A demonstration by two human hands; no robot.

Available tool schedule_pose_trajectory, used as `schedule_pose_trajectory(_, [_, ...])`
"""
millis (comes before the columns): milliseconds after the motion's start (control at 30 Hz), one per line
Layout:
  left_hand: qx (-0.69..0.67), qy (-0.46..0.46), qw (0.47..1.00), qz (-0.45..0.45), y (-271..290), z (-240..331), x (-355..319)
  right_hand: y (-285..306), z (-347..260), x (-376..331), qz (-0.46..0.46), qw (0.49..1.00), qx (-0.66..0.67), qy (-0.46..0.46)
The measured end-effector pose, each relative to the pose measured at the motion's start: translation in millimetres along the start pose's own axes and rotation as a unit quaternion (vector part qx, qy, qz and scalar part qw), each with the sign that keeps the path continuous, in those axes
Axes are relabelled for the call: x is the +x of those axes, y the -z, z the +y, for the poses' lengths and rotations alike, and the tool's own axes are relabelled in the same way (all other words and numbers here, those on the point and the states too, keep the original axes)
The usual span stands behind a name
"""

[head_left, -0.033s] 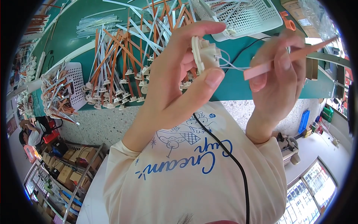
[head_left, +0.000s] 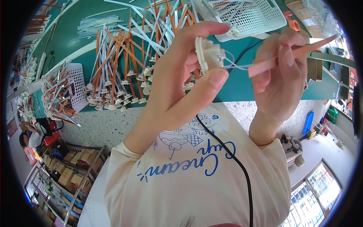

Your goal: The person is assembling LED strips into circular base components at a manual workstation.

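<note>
The left hand (head_left: 172,81) has its fingers curled around a white fitting (head_left: 208,56), the thumb lying against its lower part and the index finger arched above it. Two thin pale wires (head_left: 235,66) leave the fitting on the side facing the right hand (head_left: 281,72) and reach the near end of an orange-brown strip (head_left: 264,67). The right fingers, slightly blurred, pinch that strip between thumb and fingertips; its other end slants up past them to the right.

Behind both sets of fingers stretches the green desk (head_left: 236,89), with a thin black cable (head_left: 247,49) in the gap between them. Left of the left fingers lies a tangled heap of strips (head_left: 117,51), orange-brown and silvery, many with white fittings at their lower ends. Beyond the fingers, a white perforated basket (head_left: 261,22) contains more strips, and an orange object (head_left: 294,25) sits above the right fingers. Farther left than the heap, a second perforated basket (head_left: 78,87) stands beside another cluster of strips and fittings. Well off to the lower left of the fingers, a metal rack (head_left: 89,181) bears cardboard boxes (head_left: 66,178).
</note>
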State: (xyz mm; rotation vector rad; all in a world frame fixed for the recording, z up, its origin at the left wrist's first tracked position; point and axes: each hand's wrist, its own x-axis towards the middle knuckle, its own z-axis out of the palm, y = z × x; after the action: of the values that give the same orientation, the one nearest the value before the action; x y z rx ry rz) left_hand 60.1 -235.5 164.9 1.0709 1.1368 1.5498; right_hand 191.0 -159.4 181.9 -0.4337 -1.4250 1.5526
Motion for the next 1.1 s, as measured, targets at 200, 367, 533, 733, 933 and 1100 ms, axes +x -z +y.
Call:
schedule_pose_trajectory(200, [-0.069, 0.044, 0.996, -0.036, -2.9, -3.6, 3.6, 8.9, -5.1, -4.3, 0.045, 0.994, 0.080, -0.055])
schedule_pose_trajectory(367, [-0.065, 0.052, 0.996, -0.040, 1.8, -2.8, 1.2, 1.3, 2.6, -5.1, 0.050, 0.992, -0.102, 0.047])
schedule_pose_trajectory(533, [-0.101, 0.109, 0.986, -0.072, 1.7, -3.5, 0.0, -3.7, 2.9, -6.6, 0.027, 0.988, -0.131, 0.083])
schedule_pose_trajectory(733, [-0.082, 0.089, 0.992, -0.040, -1.3, -3.8, -0.7, -11.0, -0.6, -11.3, 0.085, 0.993, -0.074, 0.037])
schedule_pose_trajectory(933, [-0.040, 0.067, 0.997, -0.006, -0.3, -5.5, 0.8, -7.8, 2.1, -8.9, -0.005, 0.970, -0.210, 0.120])
schedule_pose_trajectory(1100, [0.061, 0.053, 0.996, 0.027, -3.9, -4.3, -1.2, -10.0, -1.3, -9.4, -0.019, 0.962, -0.247, 0.113])
